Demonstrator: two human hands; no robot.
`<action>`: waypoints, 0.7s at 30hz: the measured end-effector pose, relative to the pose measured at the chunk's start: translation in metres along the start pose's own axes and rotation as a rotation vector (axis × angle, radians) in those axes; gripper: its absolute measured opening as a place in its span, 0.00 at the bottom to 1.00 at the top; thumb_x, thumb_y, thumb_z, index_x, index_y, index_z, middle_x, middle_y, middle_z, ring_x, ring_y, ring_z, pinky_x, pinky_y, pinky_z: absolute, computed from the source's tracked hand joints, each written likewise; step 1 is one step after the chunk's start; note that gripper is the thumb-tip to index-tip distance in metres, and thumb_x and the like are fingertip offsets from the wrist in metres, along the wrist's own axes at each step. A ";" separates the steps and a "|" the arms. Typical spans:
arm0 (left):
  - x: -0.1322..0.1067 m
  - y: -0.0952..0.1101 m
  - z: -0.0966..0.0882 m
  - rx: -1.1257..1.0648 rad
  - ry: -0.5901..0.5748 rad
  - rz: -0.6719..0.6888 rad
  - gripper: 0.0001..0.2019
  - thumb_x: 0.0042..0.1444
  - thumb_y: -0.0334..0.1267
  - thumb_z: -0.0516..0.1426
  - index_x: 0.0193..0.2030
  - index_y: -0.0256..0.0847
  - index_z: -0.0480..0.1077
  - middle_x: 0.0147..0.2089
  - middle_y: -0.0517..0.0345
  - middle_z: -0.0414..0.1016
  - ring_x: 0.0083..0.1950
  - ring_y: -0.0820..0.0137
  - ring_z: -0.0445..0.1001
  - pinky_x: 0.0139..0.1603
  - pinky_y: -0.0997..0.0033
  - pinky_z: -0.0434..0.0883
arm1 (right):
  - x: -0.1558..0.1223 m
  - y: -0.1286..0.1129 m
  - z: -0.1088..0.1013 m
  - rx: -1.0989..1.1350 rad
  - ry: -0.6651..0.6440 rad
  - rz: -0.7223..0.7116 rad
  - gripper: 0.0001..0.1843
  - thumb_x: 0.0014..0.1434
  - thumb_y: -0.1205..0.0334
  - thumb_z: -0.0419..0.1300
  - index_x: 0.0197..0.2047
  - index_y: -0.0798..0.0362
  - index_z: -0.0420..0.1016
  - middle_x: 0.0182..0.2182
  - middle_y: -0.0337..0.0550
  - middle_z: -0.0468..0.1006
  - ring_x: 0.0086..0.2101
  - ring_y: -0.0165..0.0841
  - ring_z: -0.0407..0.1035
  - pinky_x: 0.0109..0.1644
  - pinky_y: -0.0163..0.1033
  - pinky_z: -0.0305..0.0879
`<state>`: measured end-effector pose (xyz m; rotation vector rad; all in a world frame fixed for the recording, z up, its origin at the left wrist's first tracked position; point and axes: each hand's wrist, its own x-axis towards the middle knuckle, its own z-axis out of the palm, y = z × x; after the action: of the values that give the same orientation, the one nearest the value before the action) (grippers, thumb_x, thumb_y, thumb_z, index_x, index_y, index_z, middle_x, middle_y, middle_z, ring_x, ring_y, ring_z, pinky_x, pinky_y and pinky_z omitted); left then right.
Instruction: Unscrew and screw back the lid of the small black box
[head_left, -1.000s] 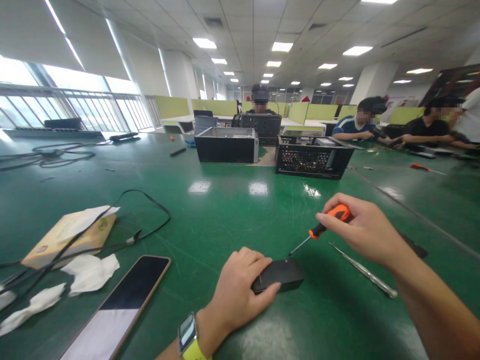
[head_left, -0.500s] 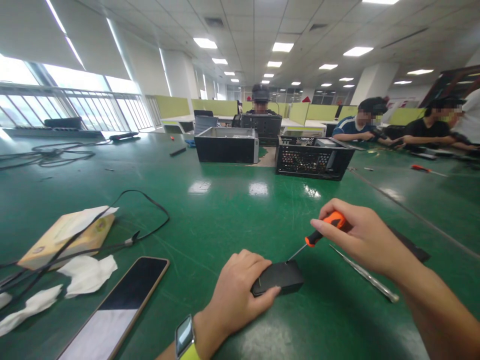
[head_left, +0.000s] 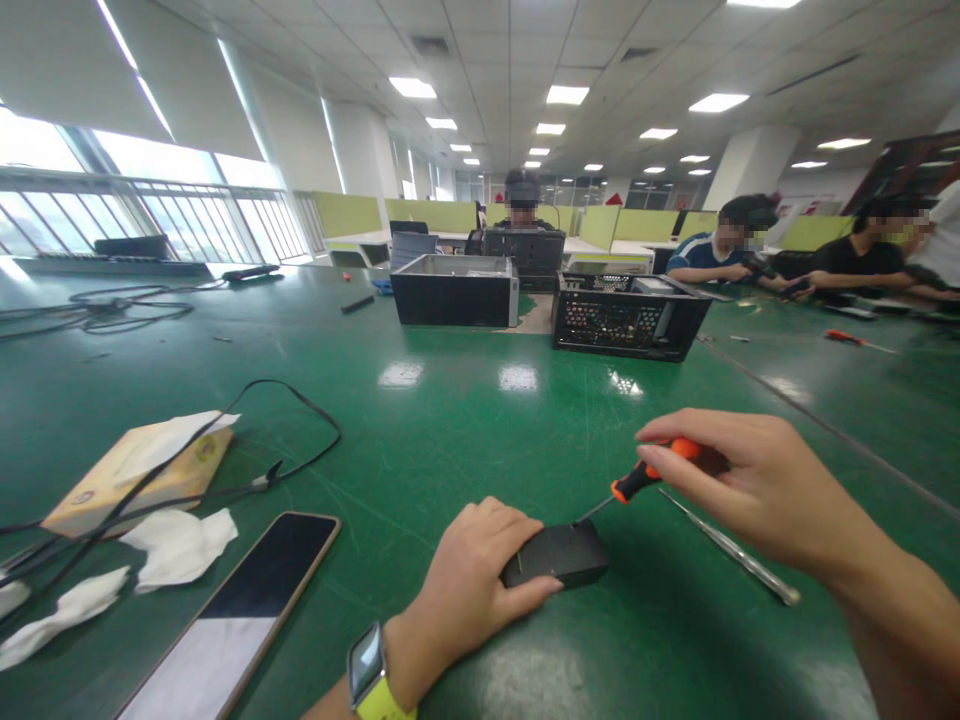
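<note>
Green tabletop (head_left: pixel 450 430), black box (head_left: pixel 566 552) between the hands (head_left: pixel 469 570) (head_left: pixel 765 485)

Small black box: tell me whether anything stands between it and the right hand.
Only the screwdriver held in the right hand, its tip at the far edge of the box. Nothing else visible does: the left hand covers the left end; the silver tool lies to the right.

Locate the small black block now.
Head view, lower half, just right of centre: the black block sits on the green table in the left hand's grip, tip of the held screwdriver at its far edge.
</note>
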<state>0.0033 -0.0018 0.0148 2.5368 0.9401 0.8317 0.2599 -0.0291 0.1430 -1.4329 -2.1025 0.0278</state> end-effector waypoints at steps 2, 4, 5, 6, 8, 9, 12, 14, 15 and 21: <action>0.000 0.000 0.000 -0.001 0.002 0.002 0.18 0.56 0.49 0.63 0.49 0.41 0.73 0.44 0.53 0.79 0.43 0.59 0.72 0.42 0.60 0.67 | -0.001 -0.002 0.000 0.044 0.034 0.023 0.14 0.63 0.53 0.57 0.32 0.50 0.79 0.24 0.37 0.78 0.22 0.29 0.67 0.26 0.35 0.59; 0.000 0.000 0.000 0.001 0.001 0.003 0.18 0.56 0.49 0.63 0.49 0.41 0.73 0.44 0.53 0.79 0.43 0.59 0.72 0.42 0.61 0.67 | -0.003 -0.004 0.002 0.096 0.044 0.040 0.16 0.64 0.53 0.55 0.29 0.50 0.77 0.22 0.37 0.76 0.23 0.29 0.67 0.28 0.36 0.60; 0.000 0.000 -0.001 0.002 -0.002 0.003 0.18 0.56 0.49 0.63 0.49 0.41 0.73 0.44 0.53 0.79 0.43 0.59 0.72 0.41 0.61 0.67 | -0.004 -0.006 0.003 0.114 0.039 0.043 0.17 0.64 0.53 0.55 0.28 0.50 0.77 0.22 0.37 0.76 0.23 0.30 0.68 0.28 0.36 0.61; 0.000 0.000 -0.001 0.003 -0.004 0.003 0.18 0.56 0.50 0.63 0.49 0.42 0.73 0.44 0.53 0.79 0.43 0.59 0.72 0.41 0.61 0.67 | -0.004 -0.007 0.004 0.126 0.031 0.043 0.17 0.64 0.53 0.55 0.29 0.50 0.77 0.23 0.37 0.77 0.24 0.30 0.68 0.29 0.36 0.61; 0.000 0.000 -0.001 0.005 -0.005 0.003 0.18 0.57 0.50 0.63 0.49 0.42 0.73 0.44 0.53 0.79 0.43 0.59 0.72 0.42 0.61 0.67 | -0.004 -0.009 0.008 0.133 0.013 0.039 0.16 0.64 0.54 0.55 0.30 0.50 0.77 0.24 0.38 0.77 0.25 0.31 0.69 0.30 0.37 0.61; 0.000 0.001 -0.001 0.006 -0.006 0.002 0.18 0.57 0.51 0.62 0.49 0.42 0.73 0.44 0.53 0.79 0.43 0.59 0.72 0.41 0.61 0.67 | -0.003 -0.010 0.010 0.134 0.003 0.038 0.16 0.65 0.54 0.55 0.30 0.50 0.77 0.24 0.38 0.77 0.25 0.31 0.69 0.30 0.37 0.61; 0.000 0.001 -0.001 0.012 -0.010 0.000 0.19 0.57 0.51 0.62 0.49 0.42 0.73 0.43 0.52 0.79 0.43 0.59 0.72 0.41 0.61 0.67 | -0.001 -0.011 0.014 0.143 -0.027 0.039 0.16 0.65 0.55 0.54 0.29 0.50 0.77 0.24 0.38 0.77 0.26 0.32 0.69 0.30 0.38 0.61; 0.000 0.001 -0.001 0.014 -0.011 -0.002 0.18 0.57 0.50 0.62 0.49 0.42 0.73 0.43 0.52 0.78 0.42 0.59 0.72 0.41 0.61 0.67 | 0.000 -0.012 0.015 0.147 -0.038 0.040 0.16 0.65 0.55 0.54 0.29 0.50 0.77 0.24 0.39 0.77 0.26 0.32 0.69 0.30 0.38 0.62; 0.000 0.001 -0.001 0.014 -0.010 -0.004 0.18 0.57 0.50 0.62 0.49 0.42 0.73 0.43 0.52 0.78 0.42 0.59 0.72 0.41 0.61 0.67 | 0.000 -0.012 0.014 0.148 -0.043 0.038 0.16 0.64 0.55 0.54 0.29 0.50 0.77 0.24 0.39 0.77 0.26 0.32 0.69 0.30 0.38 0.62; 0.000 0.001 -0.001 0.018 -0.012 -0.006 0.19 0.57 0.51 0.62 0.49 0.41 0.74 0.43 0.52 0.78 0.42 0.59 0.72 0.41 0.61 0.66 | -0.001 -0.010 0.013 0.146 -0.030 0.026 0.17 0.65 0.55 0.54 0.29 0.50 0.78 0.24 0.39 0.78 0.25 0.32 0.70 0.30 0.37 0.62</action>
<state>0.0030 -0.0022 0.0158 2.5499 0.9554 0.8086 0.2455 -0.0306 0.1356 -1.3812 -2.0604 0.2099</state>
